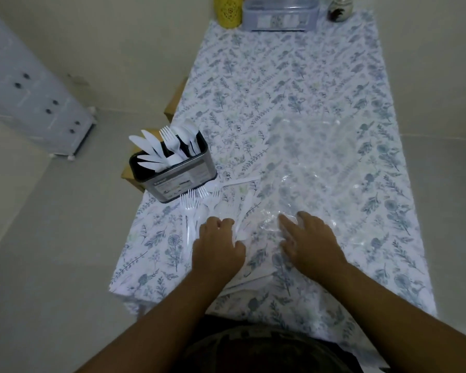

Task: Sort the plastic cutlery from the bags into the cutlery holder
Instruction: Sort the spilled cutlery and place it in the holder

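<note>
A black cutlery holder (184,176) stands at the table's left edge, with white plastic knives, forks and spoons upright in it. Several loose white forks (193,204) lie on the cloth just in front of it. My left hand (217,247) rests over the handles of that pile, fingers curled; whether it grips any I cannot tell. A clear plastic bag (315,168) lies flat on the cloth to the right. My right hand (311,242) lies spread on the bag's near edge, palm down.
A floral tablecloth (280,76) covers the long table. At the far end stand a yellow container (226,9), a clear plastic box (280,14) and a dark jar (339,9). A white drawer unit (33,98) stands on the floor to the left.
</note>
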Motion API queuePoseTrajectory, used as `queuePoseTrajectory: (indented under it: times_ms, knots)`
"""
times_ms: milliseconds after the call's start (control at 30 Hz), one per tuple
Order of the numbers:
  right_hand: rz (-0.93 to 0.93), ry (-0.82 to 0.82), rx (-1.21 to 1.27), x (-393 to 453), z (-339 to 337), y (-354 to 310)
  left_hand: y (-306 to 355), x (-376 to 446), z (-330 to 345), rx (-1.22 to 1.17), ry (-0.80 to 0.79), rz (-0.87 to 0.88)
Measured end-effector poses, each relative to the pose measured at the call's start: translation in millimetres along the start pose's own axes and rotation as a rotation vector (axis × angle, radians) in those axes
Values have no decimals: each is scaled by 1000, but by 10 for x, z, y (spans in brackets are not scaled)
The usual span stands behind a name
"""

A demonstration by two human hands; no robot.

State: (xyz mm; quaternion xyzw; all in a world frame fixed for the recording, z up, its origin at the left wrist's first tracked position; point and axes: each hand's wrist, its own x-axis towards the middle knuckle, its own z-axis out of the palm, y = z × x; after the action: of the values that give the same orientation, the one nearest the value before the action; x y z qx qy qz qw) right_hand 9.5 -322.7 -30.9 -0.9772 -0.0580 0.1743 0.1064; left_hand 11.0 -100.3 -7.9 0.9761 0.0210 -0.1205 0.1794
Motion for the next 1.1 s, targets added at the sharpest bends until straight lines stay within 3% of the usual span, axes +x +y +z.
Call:
queuePoseTrajectory:
  times_ms: [100, 267, 367, 633, 800, 1100]
  knots:
    - [-7, -117, 3, 107, 21, -96, -128, -40, -13, 42, -11, -86]
    - [-24, -143, -40, 257, -11, -212, -335, -36, 60, 93, -1, -153]
    - [-62, -163, -62, 330, -10, -316, -391, -2, 84, -18, -53, -200]
    - [-173, -163, -5, 507, 52, -538, -454, 84, 145, -113, -88, -49]
    - [-41, -47, 303, 420, 47, -522, -576, 60, 74, -261, 50, 18]
    - [-32, 43, 359, 131, 133, -512, -1059, 63, -22, -438, 202, -240]
